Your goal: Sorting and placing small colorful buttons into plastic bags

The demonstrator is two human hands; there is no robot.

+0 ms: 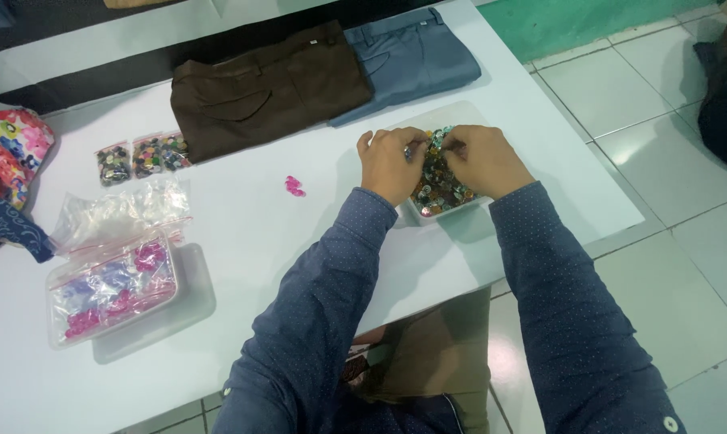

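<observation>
Both hands, left hand [389, 163] and right hand [482, 159], dig into a clear tray of mixed buttons [442, 186] on the white tabletop [299, 233]; fingertips perhaps pinching one. Folded brown trousers [267, 88] lie beyond.

The counter [251, 217] is white, with folded brown trousers [267, 88] beside folded grey-blue trousers [416, 56]. Mixed multicoloured buttons [440, 181] fill a clear tray [460, 116], a few pink buttons [294, 186] lie loose, and both sleeves [323, 297] are dark blue with fine pale dots. A bright floral cloth [10, 153] shows pink, yellow and blue.
</observation>
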